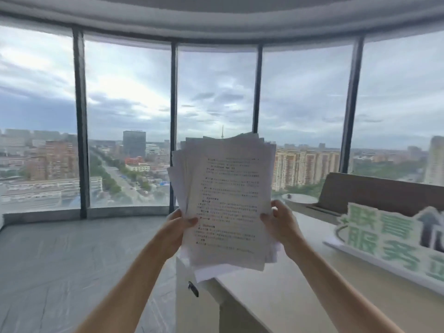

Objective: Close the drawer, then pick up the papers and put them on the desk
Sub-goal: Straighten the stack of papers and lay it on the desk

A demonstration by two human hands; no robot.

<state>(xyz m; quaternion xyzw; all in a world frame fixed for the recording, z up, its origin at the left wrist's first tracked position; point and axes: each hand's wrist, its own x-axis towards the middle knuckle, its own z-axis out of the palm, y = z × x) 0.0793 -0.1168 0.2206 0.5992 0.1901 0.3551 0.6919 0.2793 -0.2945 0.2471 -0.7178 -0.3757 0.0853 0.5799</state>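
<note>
A loose stack of printed white papers (228, 200) is held upright in the air at the middle of the view, its sheets fanned unevenly. My left hand (179, 227) grips the stack's lower left edge, thumb on the front sheet. My right hand (282, 222) grips the lower right edge. The papers hang above the near left end of the pale desk (300, 292). Below them a white cabinet front (192, 308) with a dark handle (193, 289) sits flush; I cannot tell whether it is the drawer.
A green-and-white lettered sign (389, 239) stands on the desk at the right. Behind it are a brown panel (374, 193) and a round white object (300, 198). Grey floor (72, 260) spreads to the left, bounded by tall curved windows.
</note>
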